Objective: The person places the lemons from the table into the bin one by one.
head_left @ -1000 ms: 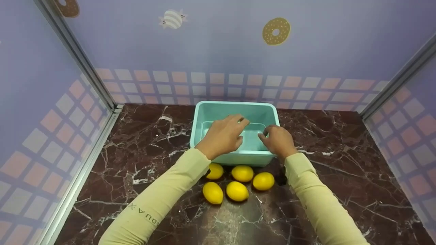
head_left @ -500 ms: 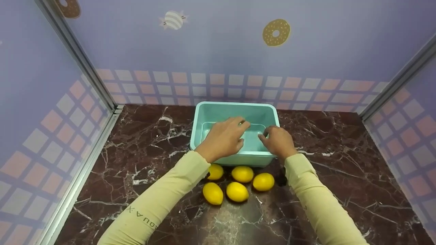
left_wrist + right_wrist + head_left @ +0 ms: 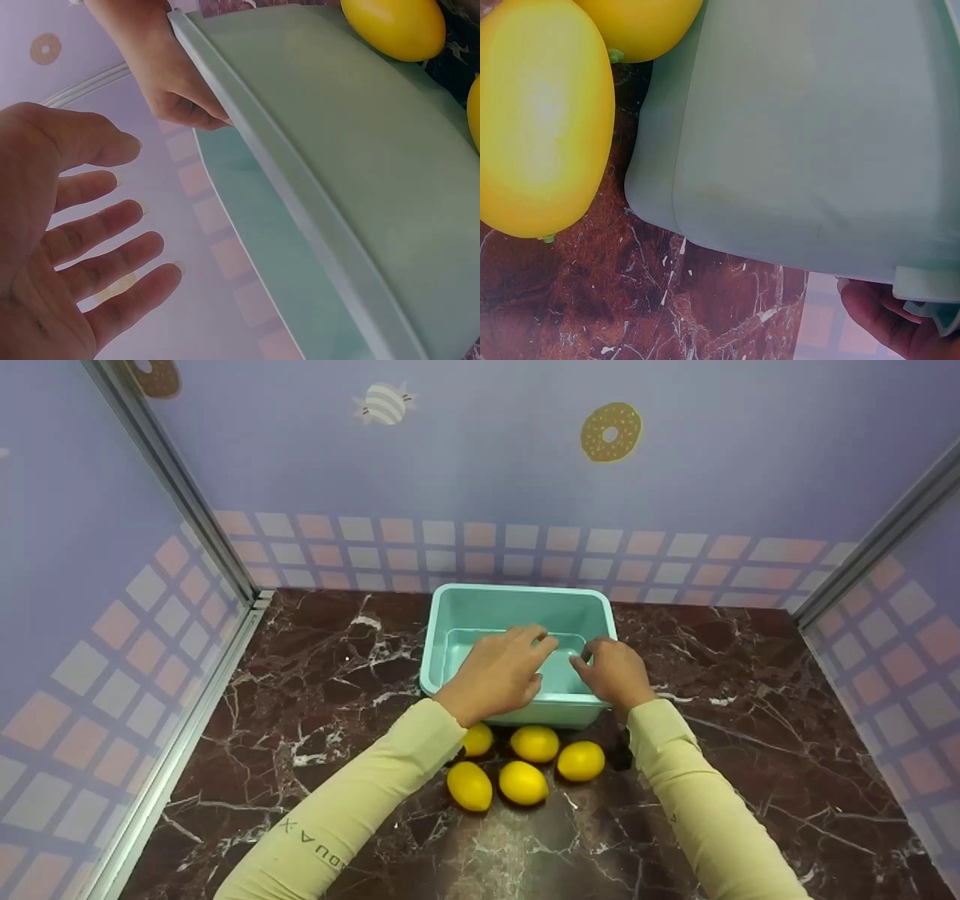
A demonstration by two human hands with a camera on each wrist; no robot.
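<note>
A light-teal plastic basin (image 3: 559, 714) stands against the back wall, with its inner floor showing between my hands. Over its near left part hovers my left hand (image 3: 501, 671), fingers spread and nothing held; the left wrist view shows its palm beside the basin's rim (image 3: 296, 191). At the right end, my right hand (image 3: 616, 669) grips the rim, thumb inside; in the right wrist view its fingers (image 3: 877, 315) curl under the rim from outside. Several yellow lemons lie just in front of the basin, among them one lemon (image 3: 535, 744) near its wall and another lemon (image 3: 581, 760) to the right.
Dark red marbled tabletop (image 3: 750, 750) spreads around the basin. Purple panels with pink and white squares enclose it, with the back wall (image 3: 495, 472) right behind the basin and metal rails (image 3: 187, 720) along the left side.
My left hand has come slightly nearer to me and a little to the right, lower over the basin. The right hand, basin and lemons keep their places.
</note>
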